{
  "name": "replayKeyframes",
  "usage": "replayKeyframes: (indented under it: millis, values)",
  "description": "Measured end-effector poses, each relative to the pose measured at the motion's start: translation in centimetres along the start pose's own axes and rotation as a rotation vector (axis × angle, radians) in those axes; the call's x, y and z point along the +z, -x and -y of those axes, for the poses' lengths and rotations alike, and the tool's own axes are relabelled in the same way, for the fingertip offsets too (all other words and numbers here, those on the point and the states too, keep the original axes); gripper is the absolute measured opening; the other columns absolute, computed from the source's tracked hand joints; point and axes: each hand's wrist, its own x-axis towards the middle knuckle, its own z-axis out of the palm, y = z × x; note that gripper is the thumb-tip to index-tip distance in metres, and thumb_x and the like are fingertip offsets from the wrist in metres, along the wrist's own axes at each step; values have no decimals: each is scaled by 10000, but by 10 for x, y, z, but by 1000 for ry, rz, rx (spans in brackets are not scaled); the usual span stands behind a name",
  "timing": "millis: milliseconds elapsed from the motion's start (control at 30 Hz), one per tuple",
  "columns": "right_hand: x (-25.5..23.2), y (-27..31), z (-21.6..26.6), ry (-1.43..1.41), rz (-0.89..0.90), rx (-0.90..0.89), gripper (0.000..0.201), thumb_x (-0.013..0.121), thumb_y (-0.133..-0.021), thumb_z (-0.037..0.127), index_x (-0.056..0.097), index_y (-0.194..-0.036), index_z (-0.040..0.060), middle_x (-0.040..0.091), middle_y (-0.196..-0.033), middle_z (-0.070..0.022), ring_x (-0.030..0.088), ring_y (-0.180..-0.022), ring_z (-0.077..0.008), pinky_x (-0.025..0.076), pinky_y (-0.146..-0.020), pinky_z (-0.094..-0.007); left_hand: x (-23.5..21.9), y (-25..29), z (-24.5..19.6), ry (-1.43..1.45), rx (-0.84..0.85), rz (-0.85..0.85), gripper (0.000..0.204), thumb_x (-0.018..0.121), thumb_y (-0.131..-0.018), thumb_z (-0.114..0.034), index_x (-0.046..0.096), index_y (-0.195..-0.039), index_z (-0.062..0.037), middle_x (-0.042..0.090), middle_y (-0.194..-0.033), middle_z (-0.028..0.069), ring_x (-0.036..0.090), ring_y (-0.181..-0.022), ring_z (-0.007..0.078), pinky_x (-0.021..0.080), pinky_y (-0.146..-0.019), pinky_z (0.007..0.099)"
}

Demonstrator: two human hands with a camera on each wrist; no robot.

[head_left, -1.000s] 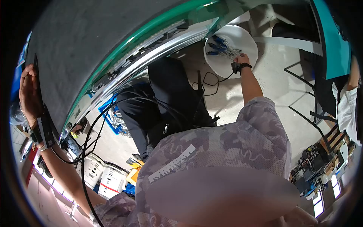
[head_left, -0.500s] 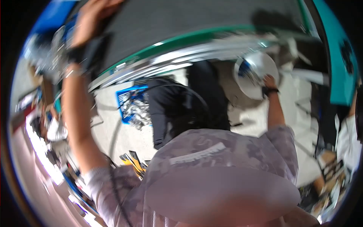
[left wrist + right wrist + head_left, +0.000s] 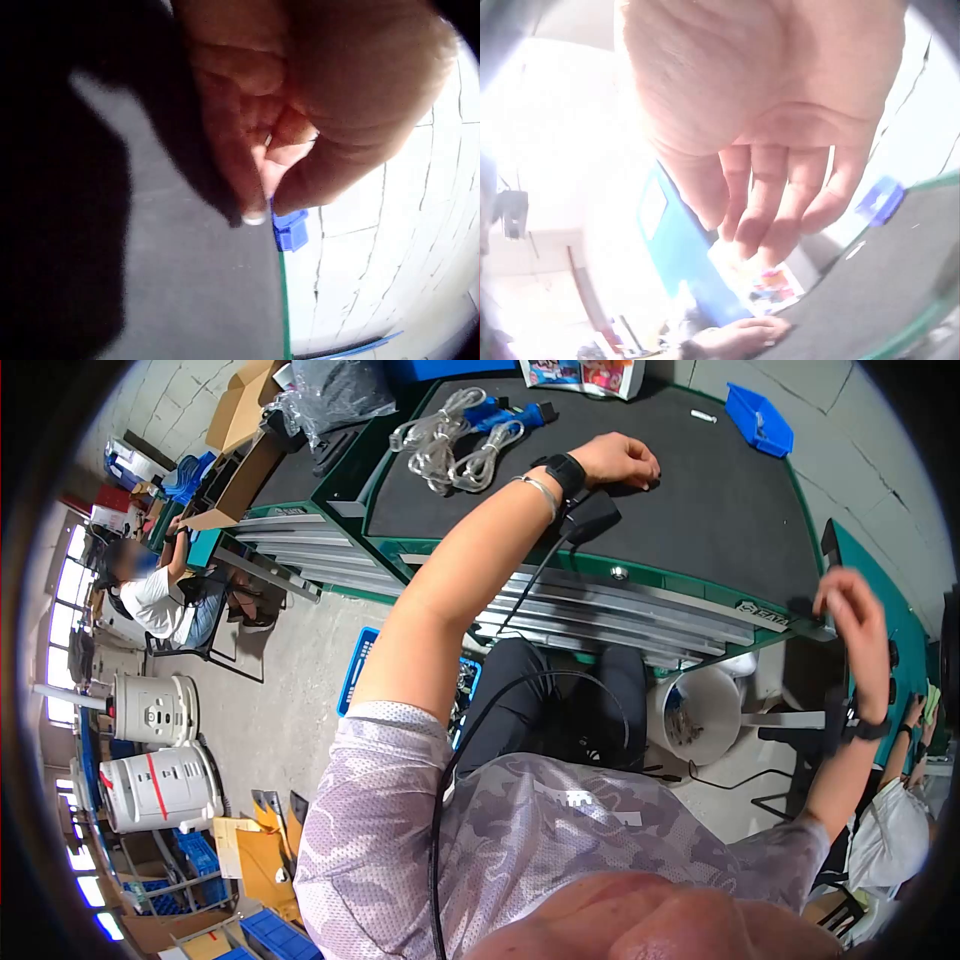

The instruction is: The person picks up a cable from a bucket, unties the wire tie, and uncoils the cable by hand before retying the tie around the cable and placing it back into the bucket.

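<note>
My left hand rests on the dark bench mat, fingers loosely curled and holding nothing. In the left wrist view its thumb and fingers bend toward one another around a gap. To its left lie coiled clear cables with blue plugs. My right hand is raised beside the bench's right end. Its relaxed, slightly bent fingers hold nothing in the right wrist view. Down on the floor, below the bench's right part, stands a white bucket with bundled cables in it.
A small blue bin sits at the bench's back right, near a small white piece. A printed bag stands at the back. Under my left arm is a blue basket. A person sits far left.
My right hand has come up out of the bucket, away from the cables there. My left hand has moved onto the bench mat, and the head view has swung to the bench top.
</note>
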Motion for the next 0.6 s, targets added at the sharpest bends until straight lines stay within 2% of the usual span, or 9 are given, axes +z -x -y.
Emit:
replayKeyframes:
  millis: [100, 167, 200, 233, 267, 367, 433, 567, 600]
  values:
    - [6, -62, 53, -145, 65, -173, 253, 534, -945, 228, 583, -1077, 18, 568, -905, -32, 539, -835, -118, 429, -788, -259, -11, 24, -42, -177, -119, 91, 209, 609, -889, -177, 648, -1046, -45, 649, -1018, 28, 623, -917, 121, 509, -838, 251]
    - [24, -99, 79, -300, 76, -245, 291, 527, -964, 250, 586, -1128, 17, 583, -950, -23, 551, -853, -117, 438, -817, -252, -31, 47, -64, -462, -54, 26, 256, 615, -884, -240, 654, -1069, -67, 663, -1008, 35, 630, -921, 134, 503, -837, 271]
    - [35, -116, 91, -368, 78, -274, 304, 533, -967, 263, 589, -1140, 19, 591, -964, -17, 557, -859, -110, 442, -825, -244, -41, 59, -77, -851, 42, -90, 306, 647, -851, -286, 658, -1067, -70, 679, -988, 68, 643, -928, 180, 503, -831, 298]
    - [47, -133, 98, -431, 83, -266, 316, 525, -974, 264, 574, -1165, 17, 580, -969, -10, 548, -874, -93, 443, -821, -247, -60, 66, -71, -956, 125, -204, 329, 661, -825, -322, 668, -1047, -79, 692, -955, 106, 657, -916, 241, 508, -825, 336]
    - [60, -150, 98, -495, 89, -257, 328, 518, -982, 265, 559, -1189, 15, 569, -973, -3, 539, -889, -76, 444, -817, -249, -79, 75, -67, -1055, 67, -273, 314, 652, -826, -318, 673, -1019, -70, 694, -958, 138, 660, -906, 307, 516, -813, 376]
    - [100, -206, 77, -755, 308, -313, 330, 530, -979, 276, 564, -1195, 29, 597, -970, 3, 561, -879, -74, 457, -797, -220, -94, 116, -68, -1400, -268, -431, 347, 661, -809, -373, 648, -1014, -94, 677, -997, 154, 643, -938, 363, 513, -822, 444]
    - [128, -238, 53, -875, 354, -229, 291, 562, -963, 266, 607, -1140, 40, 628, -951, -1, 574, -863, -73, 474, -795, -227, -92, 129, -62, -1416, -444, -351, 429, 699, -798, -371, 586, -1050, -43, 664, -1016, 189, 641, -957, 363, 509, -824, 461]
    - [171, -263, 12, -902, 458, 66, 263, 577, -955, 252, 609, -1121, 51, 627, -945, -13, 597, -835, -82, 510, -741, -223, -104, 115, -51, -1315, -448, -361, 491, 760, -733, -342, 580, -1041, -5, 678, -941, 187, 657, -922, 337, 519, -795, 413]
    - [178, -266, 4, -919, 456, 87, 260, 576, -956, 257, 613, -1105, 48, 629, -935, -13, 602, -827, -84, 515, -729, -221, -110, 113, -52, -1162, -378, -333, 513, 765, -724, -351, 586, -1051, 1, 680, -919, 176, 663, -897, 317, 518, -781, 395]
